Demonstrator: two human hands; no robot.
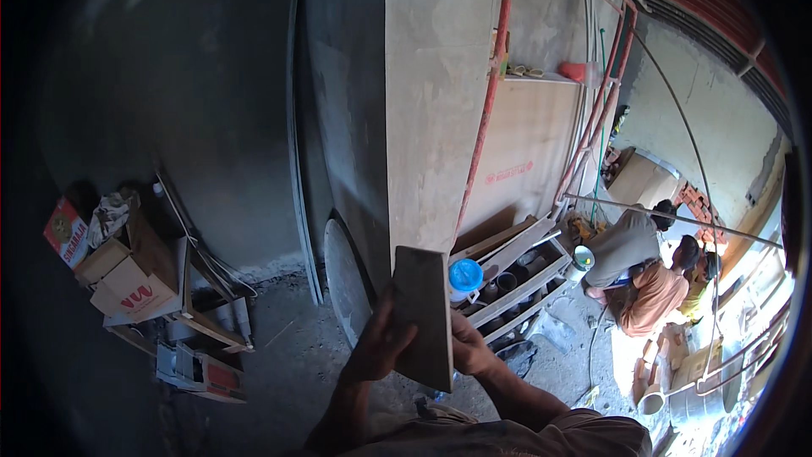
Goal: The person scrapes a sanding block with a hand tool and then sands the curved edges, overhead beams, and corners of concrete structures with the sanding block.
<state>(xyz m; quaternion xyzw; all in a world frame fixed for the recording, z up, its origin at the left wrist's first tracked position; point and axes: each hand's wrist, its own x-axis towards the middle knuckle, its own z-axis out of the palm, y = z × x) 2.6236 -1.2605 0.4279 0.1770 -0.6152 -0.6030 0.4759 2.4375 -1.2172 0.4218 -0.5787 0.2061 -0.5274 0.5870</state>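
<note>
A flat, grey rectangular board (423, 313) stands nearly upright in front of me, its narrow right edge turned partly into view. My left hand (379, 343) is closed on its left side, with fingers lying across the lower part of the broad face. From the right, my right hand (471, 349) grips the board by its other side. The right fingertips are hidden behind the board. Whether it has a handle on its back cannot be seen. Beyond it rises the corner of a grey plastered column (433, 110).
Cardboard boxes (131, 292) are piled at the left. A round-edged panel (345, 275) leans on the wall. Right of the column stand a red scaffold pole (492, 101), a blue-lidded bucket (465, 278) and a wooden rack (554, 264). Several people crouch farther right, one in an orange shirt (658, 298).
</note>
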